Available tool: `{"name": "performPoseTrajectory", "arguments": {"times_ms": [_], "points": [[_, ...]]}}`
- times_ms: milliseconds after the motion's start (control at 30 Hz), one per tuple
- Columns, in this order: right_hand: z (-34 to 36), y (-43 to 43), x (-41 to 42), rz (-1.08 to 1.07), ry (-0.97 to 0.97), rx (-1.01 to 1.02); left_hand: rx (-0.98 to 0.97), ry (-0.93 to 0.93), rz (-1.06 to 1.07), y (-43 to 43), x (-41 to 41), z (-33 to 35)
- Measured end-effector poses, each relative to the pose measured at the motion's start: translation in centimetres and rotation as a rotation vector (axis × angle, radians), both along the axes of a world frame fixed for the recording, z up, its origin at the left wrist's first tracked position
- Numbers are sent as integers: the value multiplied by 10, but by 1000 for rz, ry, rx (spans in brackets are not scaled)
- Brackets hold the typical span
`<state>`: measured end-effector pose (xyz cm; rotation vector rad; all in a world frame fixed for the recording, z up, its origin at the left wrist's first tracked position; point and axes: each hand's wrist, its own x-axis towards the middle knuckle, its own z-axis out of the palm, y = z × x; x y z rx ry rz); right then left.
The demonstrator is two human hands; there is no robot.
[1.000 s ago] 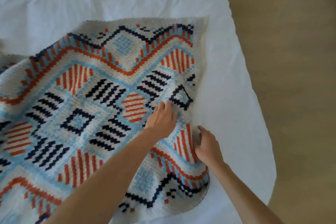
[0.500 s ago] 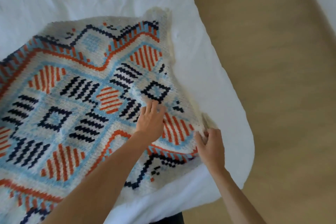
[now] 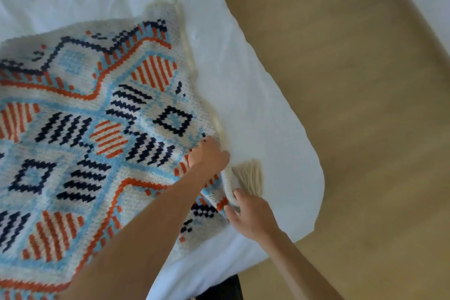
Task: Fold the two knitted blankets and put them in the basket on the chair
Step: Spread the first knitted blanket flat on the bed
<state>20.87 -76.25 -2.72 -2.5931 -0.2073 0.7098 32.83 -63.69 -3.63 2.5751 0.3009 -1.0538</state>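
Blanket (image 3: 97,129) lies spread on bed (image 3: 267,117), its right edge under both hands. Left hand (image 3: 208,156) curls over that edge, gripping it; right hand (image 3: 250,214) pinches the corner beside a tassel (image 3: 250,175).

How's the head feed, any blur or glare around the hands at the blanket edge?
Head view: even, soft daylight, no glare on the knitted blanket; head view: tassel, left hand and right hand slightly blurred, pattern readable; head view: wide-angle lens curves the bed edge.
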Motion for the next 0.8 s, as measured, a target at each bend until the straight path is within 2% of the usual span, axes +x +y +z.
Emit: {"name": "performPoseTrajectory", "arguments": {"times_ms": [67,133,200,367,500,567,800], "points": [[-1,-9,-6,14,-30,-36,14,13,21,-2,0,-3],[-5,-21,-10,-64,-26,-80,-61,24,106,-3,3,-4],[-7,-40,-13,-194,12,-72,-151,8,170,-13,9,1],[-3,-91,-21,-574,-124,-133,-265,-104,113,-63,19,11],[-13,-86,-25,-395,51,-353,-263,5,-86,-65,8,-2],[-18,-77,-22,-374,93,-322,-244,-43,-106,-59,9,-5],[-25,-54,11,-492,4,-33,-138,-197,-137,-32,56,-5]]}}
